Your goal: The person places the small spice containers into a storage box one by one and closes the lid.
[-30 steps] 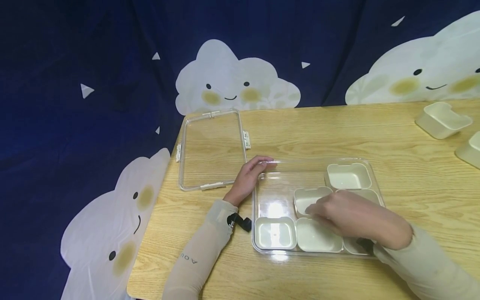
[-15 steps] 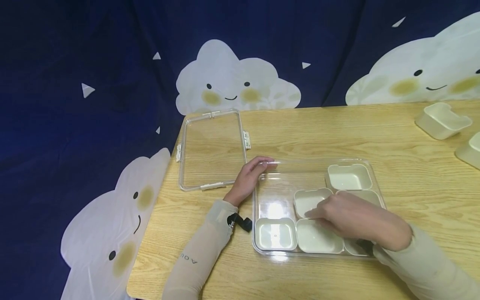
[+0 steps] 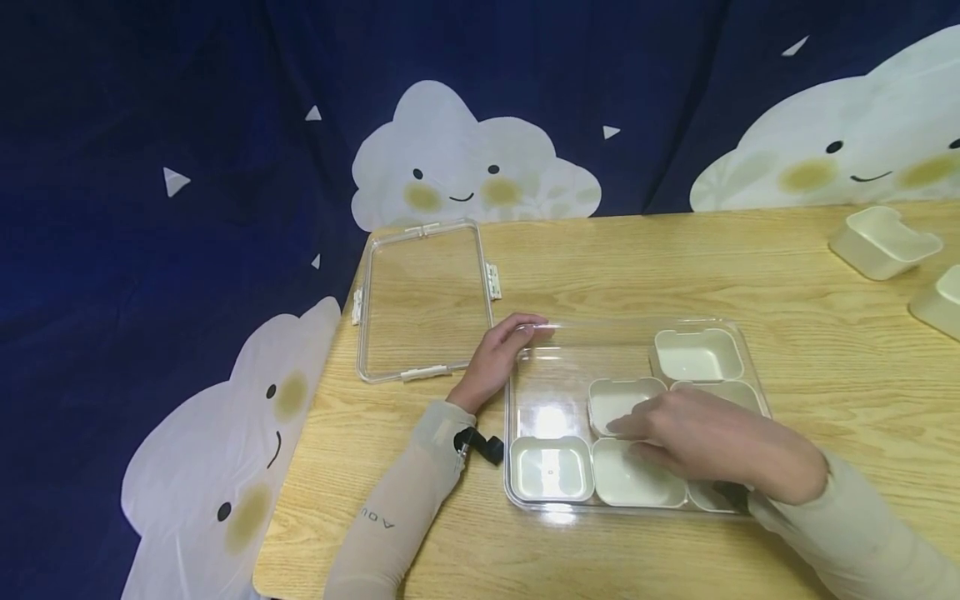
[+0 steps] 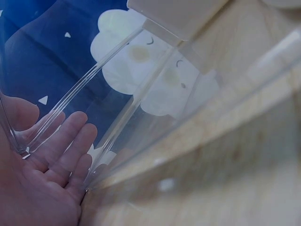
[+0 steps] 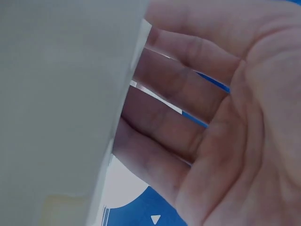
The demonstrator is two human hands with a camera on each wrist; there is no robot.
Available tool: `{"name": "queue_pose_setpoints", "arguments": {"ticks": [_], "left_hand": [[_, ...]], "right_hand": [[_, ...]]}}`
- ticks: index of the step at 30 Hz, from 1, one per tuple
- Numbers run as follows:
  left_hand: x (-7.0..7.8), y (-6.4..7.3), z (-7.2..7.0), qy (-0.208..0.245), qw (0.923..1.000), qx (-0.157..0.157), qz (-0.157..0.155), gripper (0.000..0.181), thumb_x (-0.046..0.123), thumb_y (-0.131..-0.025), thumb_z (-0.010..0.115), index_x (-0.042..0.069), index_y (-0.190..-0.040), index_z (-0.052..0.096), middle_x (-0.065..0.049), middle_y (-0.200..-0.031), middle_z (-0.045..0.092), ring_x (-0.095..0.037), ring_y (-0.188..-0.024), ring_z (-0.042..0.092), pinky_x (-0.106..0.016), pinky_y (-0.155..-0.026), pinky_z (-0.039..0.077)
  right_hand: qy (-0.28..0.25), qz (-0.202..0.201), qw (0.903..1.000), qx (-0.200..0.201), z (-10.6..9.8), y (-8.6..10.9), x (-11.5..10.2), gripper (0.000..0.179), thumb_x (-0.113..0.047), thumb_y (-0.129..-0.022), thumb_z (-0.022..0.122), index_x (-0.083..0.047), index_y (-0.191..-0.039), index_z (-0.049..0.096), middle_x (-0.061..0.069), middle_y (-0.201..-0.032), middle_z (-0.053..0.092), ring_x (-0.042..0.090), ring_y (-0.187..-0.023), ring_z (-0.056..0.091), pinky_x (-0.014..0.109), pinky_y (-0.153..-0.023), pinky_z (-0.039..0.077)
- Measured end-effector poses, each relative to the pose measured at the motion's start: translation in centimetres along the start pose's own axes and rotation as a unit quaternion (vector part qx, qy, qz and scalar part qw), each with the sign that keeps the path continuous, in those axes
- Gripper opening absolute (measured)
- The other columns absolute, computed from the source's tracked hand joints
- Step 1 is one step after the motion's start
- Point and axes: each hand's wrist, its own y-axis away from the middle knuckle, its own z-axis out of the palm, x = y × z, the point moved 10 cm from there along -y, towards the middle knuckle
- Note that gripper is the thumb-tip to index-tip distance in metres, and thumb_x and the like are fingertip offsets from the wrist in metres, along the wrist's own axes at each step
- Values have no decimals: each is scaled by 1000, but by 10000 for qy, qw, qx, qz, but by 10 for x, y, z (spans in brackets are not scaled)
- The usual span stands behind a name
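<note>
A clear rectangular box (image 3: 555,379) lies on the table, partly filled with cream-coloured bins. My left hand (image 3: 497,350) grips its far left corner, thumb over the rim and fingers along the outside; the left wrist view shows the fingers (image 4: 77,141) through the clear wall. My right hand (image 3: 705,437) reaches over the middle bin (image 3: 618,397), with the index finger inside it and the thumb over the front bin (image 3: 630,485). In the right wrist view a pale wall (image 5: 61,108) hides the fingertips. The hand partly covers bins at the right.
Another bin (image 3: 550,477) fills the box's front left corner, and one (image 3: 693,357) stands toward the back right. A clear lid (image 3: 423,372) with white latches lies at the left. Two loose bins (image 3: 870,250) stand at the table's right, one (image 3: 941,310) cut off by the frame.
The middle bin has shifted very slightly toward the person. My right index finger and thumb look a little farther apart. The left hand stays on the box corner.
</note>
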Motion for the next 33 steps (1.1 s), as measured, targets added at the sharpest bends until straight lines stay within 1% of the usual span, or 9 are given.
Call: {"name": "queue_pose_setpoints", "arguments": {"ticks": [5, 9, 12, 17, 20, 23, 27, 30, 33], "left_hand": [[0, 0, 0, 0, 10000, -21, 16, 34, 23, -110, 42, 9, -134, 63, -15, -133, 72, -26, -132, 66, -44, -122, 40], [0, 0, 0, -34, 10000, -19, -4, 35, 23, -110, 42, 9, -134, 62, -14, -133, 73, -24, -132, 66, -44, -122, 40], [0, 0, 0, -55, 10000, 0, -14, 34, 24, -110, 43, 12, -134, 63, -13, -132, 73, -24, -132, 66, -44, -122, 40], [0, 0, 0, -50, 10000, -16, -35, 34, 25, -110, 43, 12, -135, 63, -13, -133, 73, -25, -131, 66, -45, -123, 39], [0, 0, -1, -97, 9999, 25, -25, 34, 27, -110, 43, 13, -134, 64, -12, -132, 73, -24, -133, 64, -46, -123, 38], [-1, 1, -3, -156, 9998, 86, -32, 33, 27, -110, 44, 16, -133, 65, -10, -131, 74, -22, -134, 63, -46, -122, 38], [-1, 0, -3, -175, 9998, 89, -38, 33, 27, -110, 44, 16, -133, 65, -10, -131, 74, -21, -134, 63, -46, -122, 38], [-1, 0, -3, -192, 9998, 74, 4, 33, 27, -110, 44, 15, -132, 65, -10, -131, 74, -21, -133, 64, -45, -122, 38], [-1, 0, -2, -160, 9999, 42, 26, 33, 26, -110, 43, 15, -133, 64, -11, -131, 74, -22, -132, 65, -45, -123, 38]], "right_hand": [[43, 88, 10000, -14, 0, 1, 1, 25, -16, -88, 77, -17, -114, 78, -6, -96, 82, 12, -84, 77, 31, -71, 62], [-2, 184, 9998, 20, -1, 1, 3, 26, -18, -89, 77, -15, -115, 78, -3, -99, 82, 14, -86, 78, 34, -74, 63], [51, 213, 9997, 68, -3, 1, 3, 27, -19, -88, 78, -15, -115, 78, -2, -99, 82, 14, -83, 77, 34, -73, 63], [207, 203, 9993, 227, -9, 3, 4, 27, -20, -88, 78, -16, -115, 78, -4, -97, 80, 13, -80, 75, 33, -70, 62], [218, 153, 9992, 304, -12, 4, 4, 26, -20, -88, 78, -15, -114, 78, -4, -97, 79, 13, -79, 75, 34, -68, 61], [281, 244, 9986, 370, -16, 5, 5, 27, -20, -88, 79, -17, -114, 78, -6, -96, 78, 11, -77, 73, 32, -66, 61], [407, 361, 9969, 576, -23, 9, 10, 28, -18, -85, 80, -17, -113, 78, -4, -101, 80, 16, -84, 77, 36, -72, 63], [445, 363, 9953, 785, -32, 12, 13, 28, -16, -84, 82, -14, -111, 79, -1, -104, 82, 19, -92, 79, 39, -78, 64], [476, 412, 9934, 963, -41, 15, 18, 28, -16, -84, 82, -14, -111, 79, -2, -103, 82, 15, -90, 78, 36, -77, 64]]}}
